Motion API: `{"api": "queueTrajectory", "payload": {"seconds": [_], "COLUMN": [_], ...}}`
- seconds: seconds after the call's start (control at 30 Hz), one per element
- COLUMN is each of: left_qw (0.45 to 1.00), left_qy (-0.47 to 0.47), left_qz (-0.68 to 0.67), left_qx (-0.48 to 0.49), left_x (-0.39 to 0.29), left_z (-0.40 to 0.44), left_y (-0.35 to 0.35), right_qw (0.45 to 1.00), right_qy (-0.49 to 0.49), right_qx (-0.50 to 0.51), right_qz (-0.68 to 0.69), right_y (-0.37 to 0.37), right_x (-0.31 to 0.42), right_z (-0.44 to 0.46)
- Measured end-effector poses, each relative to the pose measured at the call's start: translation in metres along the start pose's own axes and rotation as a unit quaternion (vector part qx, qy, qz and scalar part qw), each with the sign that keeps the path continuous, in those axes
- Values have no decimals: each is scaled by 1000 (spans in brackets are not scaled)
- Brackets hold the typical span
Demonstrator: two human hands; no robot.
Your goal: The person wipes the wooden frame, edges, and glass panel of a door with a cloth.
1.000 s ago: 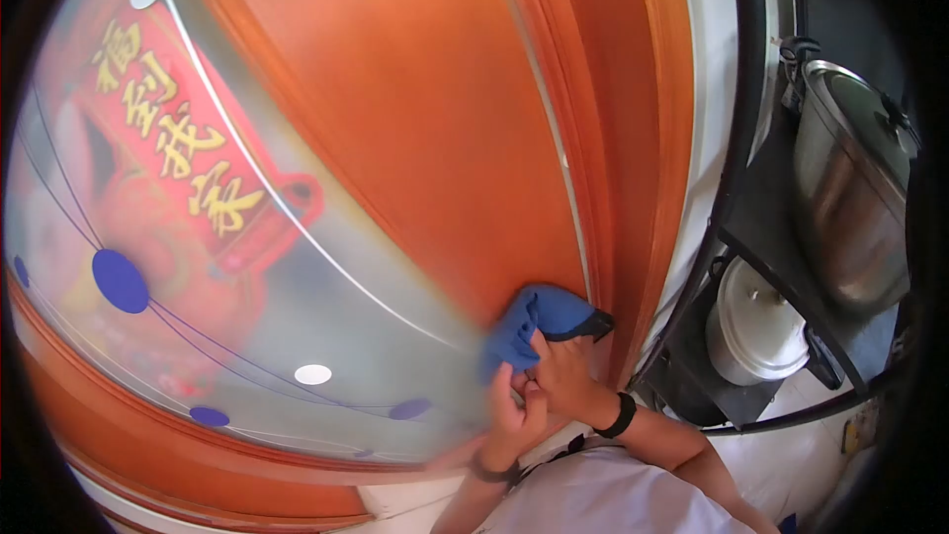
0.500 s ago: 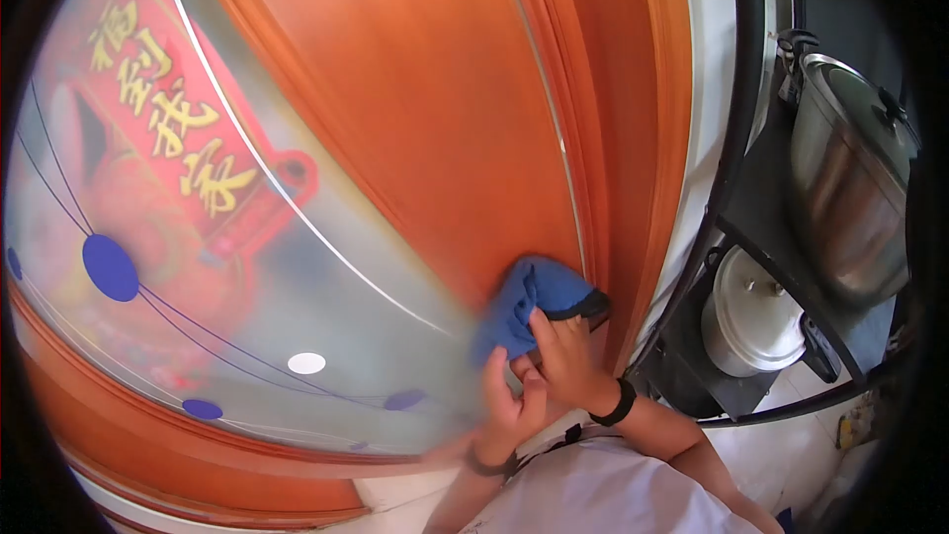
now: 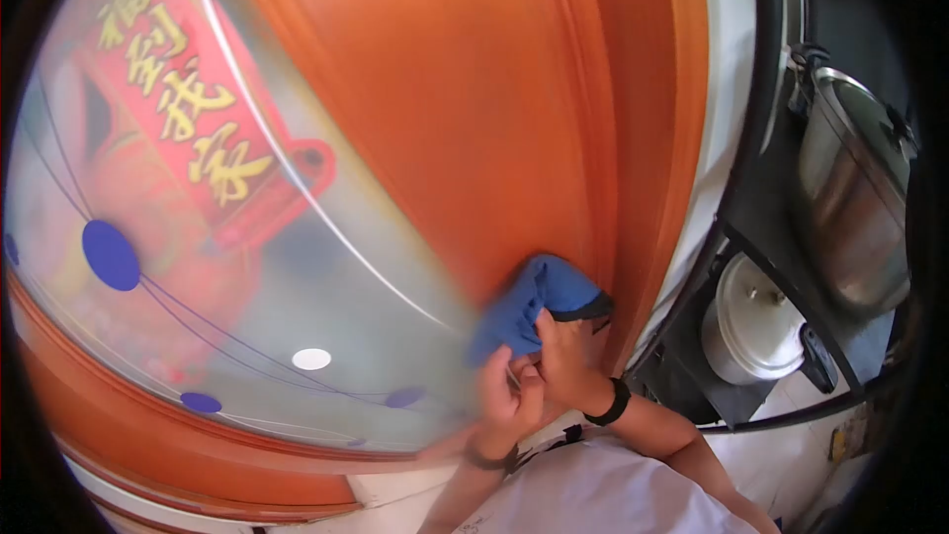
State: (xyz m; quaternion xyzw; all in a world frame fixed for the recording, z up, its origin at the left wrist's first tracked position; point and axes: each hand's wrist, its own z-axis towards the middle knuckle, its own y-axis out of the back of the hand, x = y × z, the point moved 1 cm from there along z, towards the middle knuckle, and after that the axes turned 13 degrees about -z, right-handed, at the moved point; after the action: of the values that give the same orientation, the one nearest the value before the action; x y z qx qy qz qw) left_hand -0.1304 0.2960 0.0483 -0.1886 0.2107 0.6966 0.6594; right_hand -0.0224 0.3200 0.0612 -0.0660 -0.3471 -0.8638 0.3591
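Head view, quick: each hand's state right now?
Left hand: partly curled at the creased blue cloth with black edging; whether it grips cannot be told.
Right hand: closed, holding the cloth.

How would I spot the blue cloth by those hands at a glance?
Start at the big orange wooden panel and follow it down to its lower end in the picture. There, the left hand and right hand come close together at a crumpled blue cloth. Its loose folds and black edge set it apart from the flat blue dots on the frosted panel.
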Motion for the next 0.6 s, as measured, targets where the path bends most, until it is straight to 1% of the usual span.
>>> {"api": "queueTrajectory", "payload": {"seconds": [0.03, 0.1, 0.13, 0.17, 0.2, 0.23, 0.3, 0.33, 0.37, 0.43, 0.5, 0.57, 0.6], "left_qw": [998, 994, 994, 994, 999, 999, 999, 1000, 998, 998, 982, 985, 989], "left_qy": [5, 24, 40, 56, 16, -2, -29, 4, 34, 65, 75, 73, 56], "left_qz": [40, 64, 48, 30, 11, 13, 14, -11, -34, 4, 124, 94, 83], "left_qx": [45, 90, 91, 94, 50, 35, 8, -12, -33, 2, 118, 125, 109], "left_x": [1, 4, 7, 9, 8, 5, -2, -1, 0, 5, 12, 30, 30], "left_z": [0, -1, -3, -5, -5, -1, 1, -2, -5, -5, -13, -35, -36], "left_y": [3, 8, 6, 2, -1, -1, 0, 0, -1, 2, 12, 14, 13], "right_qw": [1000, 999, 998, 998, 999, 999, 1000, 1000, 1000, 999, 998, 997, 997], "right_qy": [5, 42, 57, 53, 47, 39, 7, -8, 1, 30, 60, 74, 72], "right_qx": [6, 0, -2, -15, -26, -34, -15, -7, -5, -9, -19, -18, -10], "right_qz": [-7, -26, -38, -22, -6, 11, -2, -8, -17, -25, -19, -24, -34], "right_y": [1, -17, -23, -23, -20, -15, -2, 1, -3, -14, -18, -17, -16], "right_x": [-1, -18, -22, -22, -18, -15, 0, 5, 3, -6, -16, -17, -15], "right_z": [6, -4, -8, -8, -9, -11, -2, 0, -4, -7, -5, -4, -6]}}
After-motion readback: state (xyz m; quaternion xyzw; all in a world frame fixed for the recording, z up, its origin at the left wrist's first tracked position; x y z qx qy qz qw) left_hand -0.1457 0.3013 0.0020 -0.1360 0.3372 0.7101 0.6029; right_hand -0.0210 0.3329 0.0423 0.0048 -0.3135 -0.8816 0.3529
